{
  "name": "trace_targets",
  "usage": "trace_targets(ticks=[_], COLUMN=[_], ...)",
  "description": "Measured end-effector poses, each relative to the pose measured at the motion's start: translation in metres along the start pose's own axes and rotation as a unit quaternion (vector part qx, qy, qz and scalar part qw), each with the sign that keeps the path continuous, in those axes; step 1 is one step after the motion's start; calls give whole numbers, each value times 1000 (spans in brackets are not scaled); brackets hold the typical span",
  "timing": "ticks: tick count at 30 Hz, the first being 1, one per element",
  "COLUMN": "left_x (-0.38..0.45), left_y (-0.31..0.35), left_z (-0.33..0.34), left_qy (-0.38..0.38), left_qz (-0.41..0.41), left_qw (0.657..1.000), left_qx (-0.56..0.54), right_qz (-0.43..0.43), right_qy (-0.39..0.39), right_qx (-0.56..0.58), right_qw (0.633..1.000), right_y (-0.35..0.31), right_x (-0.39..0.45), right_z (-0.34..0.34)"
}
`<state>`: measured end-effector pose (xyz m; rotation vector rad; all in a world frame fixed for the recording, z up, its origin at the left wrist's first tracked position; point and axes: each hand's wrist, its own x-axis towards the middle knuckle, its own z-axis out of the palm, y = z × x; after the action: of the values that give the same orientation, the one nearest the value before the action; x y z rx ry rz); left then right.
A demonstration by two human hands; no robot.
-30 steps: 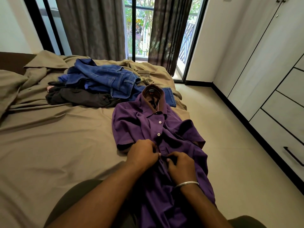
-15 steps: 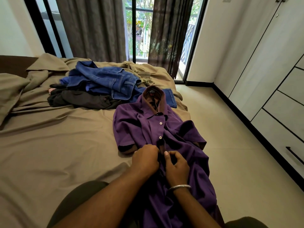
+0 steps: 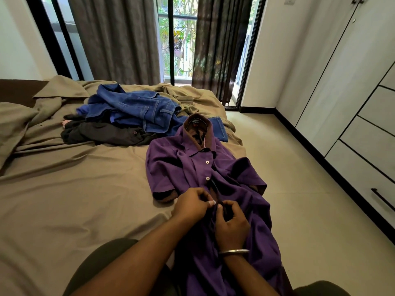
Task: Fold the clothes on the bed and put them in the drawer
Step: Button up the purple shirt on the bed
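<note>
A purple short-sleeved shirt (image 3: 171,167) with a brown collar lies face up along the right side of the bed (image 3: 74,199), its lower part hanging toward me. Two white buttons near the collar are fastened. My left hand (image 3: 192,205) and my right hand (image 3: 232,224) meet at the shirt's front placket below those buttons. Both pinch the purple fabric edges with curled fingers. A metal bangle sits on my right wrist. The drawers (image 3: 367,146) are in the white wardrobe on the right, all closed.
Blue jeans (image 3: 136,110) and a dark garment (image 3: 106,133) lie heaped further back on the bed. The tan sheet is rumpled at the far left. Beige floor runs between bed and wardrobe. Curtains and a glass door stand behind the bed.
Both hands have slid a little up the placket and closer together. My left thumb now shows at the fabric edge. The shirt has barely shifted.
</note>
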<state>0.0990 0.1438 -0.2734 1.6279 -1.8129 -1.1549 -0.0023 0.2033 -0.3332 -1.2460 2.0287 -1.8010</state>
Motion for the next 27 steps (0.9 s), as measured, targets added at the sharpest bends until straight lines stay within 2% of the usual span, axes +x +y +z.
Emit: trace_targets(ticks=[4, 12, 15, 18, 27], left_x=[-1, -6, -9, -8, -5], left_y=[0, 3, 5, 4, 0], left_z=[0, 2, 2, 1, -1], left_qy=[-4, 21, 29, 24, 7], left_qz=[3, -14, -16, -17, -18], left_qw=[1000, 996, 994, 995, 998], left_qx=[10, 88, 106, 98, 53], right_qz=[-1, -4, -45, -63, -46], right_qy=[-18, 24, -10, -32, -60], right_qx=[27, 47, 50, 55, 60], right_qw=[999, 999, 998, 996, 995], right_y=[2, 4, 3, 5, 10], right_x=[-3, -2, -3, -4, -5], right_z=[0, -2, -3, -3, -2])
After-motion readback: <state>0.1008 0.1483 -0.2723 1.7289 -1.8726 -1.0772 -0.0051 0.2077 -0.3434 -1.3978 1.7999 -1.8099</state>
